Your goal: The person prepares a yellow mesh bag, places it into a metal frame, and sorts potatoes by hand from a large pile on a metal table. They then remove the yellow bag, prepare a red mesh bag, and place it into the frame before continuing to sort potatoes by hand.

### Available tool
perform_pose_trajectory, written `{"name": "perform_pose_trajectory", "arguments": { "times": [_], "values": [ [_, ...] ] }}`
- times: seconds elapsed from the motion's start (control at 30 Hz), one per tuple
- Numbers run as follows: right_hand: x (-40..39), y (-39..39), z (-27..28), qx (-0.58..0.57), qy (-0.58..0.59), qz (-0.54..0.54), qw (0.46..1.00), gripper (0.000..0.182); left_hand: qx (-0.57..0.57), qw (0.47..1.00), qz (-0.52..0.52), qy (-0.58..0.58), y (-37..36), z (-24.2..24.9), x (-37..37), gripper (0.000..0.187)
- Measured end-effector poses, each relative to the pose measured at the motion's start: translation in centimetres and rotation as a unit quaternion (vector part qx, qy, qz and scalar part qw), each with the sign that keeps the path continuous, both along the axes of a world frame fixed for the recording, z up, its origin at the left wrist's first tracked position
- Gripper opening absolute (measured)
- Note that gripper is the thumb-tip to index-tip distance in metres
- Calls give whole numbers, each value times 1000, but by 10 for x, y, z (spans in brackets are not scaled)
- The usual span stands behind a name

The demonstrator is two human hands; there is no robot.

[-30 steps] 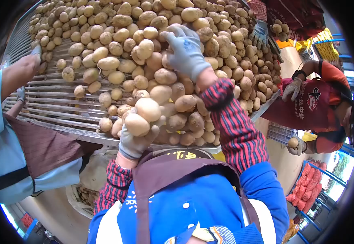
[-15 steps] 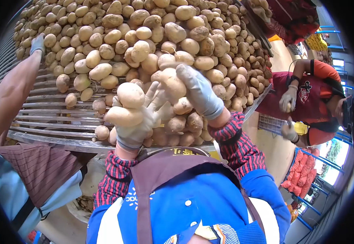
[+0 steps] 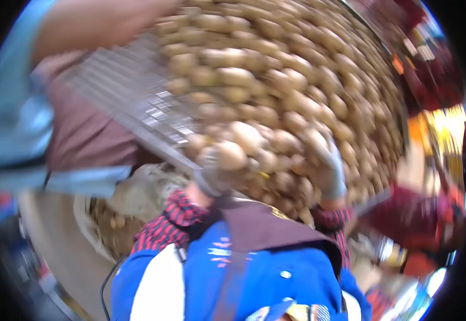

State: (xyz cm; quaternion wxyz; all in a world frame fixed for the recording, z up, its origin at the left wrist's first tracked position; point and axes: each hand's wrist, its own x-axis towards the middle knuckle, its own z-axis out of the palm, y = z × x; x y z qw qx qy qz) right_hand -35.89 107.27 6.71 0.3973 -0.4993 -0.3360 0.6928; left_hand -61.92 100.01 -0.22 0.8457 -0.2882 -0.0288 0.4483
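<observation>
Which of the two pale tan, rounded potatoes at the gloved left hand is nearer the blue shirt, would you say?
The lower potato, against the left hand; the upper potato lies farther from the blue shirt.

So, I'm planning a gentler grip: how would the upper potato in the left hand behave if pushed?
The upper potato would probably roll, as its outline is rounded. It is likely stiff, showing no sag. It may also slide against the lower potato, which seems to crowd it above the left hand.
</observation>
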Motion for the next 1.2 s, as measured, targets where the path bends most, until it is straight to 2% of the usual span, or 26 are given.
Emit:
{"name": "perform_pose_trajectory", "arguments": {
  "times": [0.03,0.07,0.1,0.17,0.2,0.27,0.3,0.33,0.47,0.5,0.53,0.6,0.67,0.7,0.73,0.77,0.83,0.87,0.9,0.97,1.0,1.03,1.1,1.13,1.17,1.2],
  "values": [
    [6,2,-8,41,-122,86,988,46,29,988,19,150,-12,-39,-2,59],
    [9,-2,-18,28,14,53,998,41,82,979,47,179,-20,-21,-6,60],
    [6,-2,-7,114,-131,115,978,39,133,967,69,206,-31,1,-7,62],
    [-20,-6,11,124,-122,119,977,45,100,971,144,160,-77,-3,-6,68],
    [-32,-6,20,139,-81,189,969,50,109,965,196,137,-98,20,-12,68],
    [-75,-24,43,155,-47,284,945,62,59,947,272,162,-153,10,-29,67],
    [-85,-32,45,124,12,358,925,62,55,932,316,170,-184,5,-33,67],
    [-99,-43,45,107,14,427,898,60,52,916,362,165,-216,4,-38,62],
    [-172,-102,7,-37,-75,632,771,51,-67,838,524,141,-325,4,-65,73],
    [-186,-123,-12,-27,-97,681,725,50,-100,815,556,132,-350,12,-66,79],
    [-206,-136,-31,-7,-123,738,663,49,-134,778,586,184,-370,6,-72,81],
    [-254,-168,-88,53,-39,796,601,38,-118,741,633,189,-399,12,-85,77],
    [-307,-211,-91,68,-7,784,618,42,-105,710,669,194,-413,27,-100,73],
    [-331,-236,-67,22,37,744,667,45,-106,696,686,184,-419,28,-107,71],
    [-352,-254,-36,-25,81,697,712,47,-49,712,684,154,-427,30,-115,63],
    [-372,-259,-30,33,127,687,714,57,-55,707,690,147,-431,35,-121,63],
    [-391,-269,-19,125,118,632,755,60,-89,703,691,145,-426,42,-131,58],
    [-391,-271,-10,125,114,622,764,60,-112,681,694,207,-421,36,-138,55],
    [-389,-270,1,195,90,653,726,61,-107,698,677,206,-411,35,-147,55],
    [-375,-265,21,360,53,650,667,64,-204,647,640,359,-373,34,-158,54],
    [-369,-272,4,377,116,598,698,71,-78,646,584,485,-361,24,-157,54],
    [-361,-271,18,465,14,558,687,74,-113,618,470,620,-341,42,-151,59],
    [-340,-252,3,467,-58,463,751,68,-52,727,456,511,-303,45,-144,64],
    [-322,-240,3,246,56,453,855,61,-30,754,420,505,-289,57,-139,65],
    [-299,-227,7,19,189,398,897,55,-8,779,381,498,-274,67,-134,66],
    [-272,-214,17,-71,276,310,907,46,-5,848,361,387,-257,52,-133,65]
  ]
}}
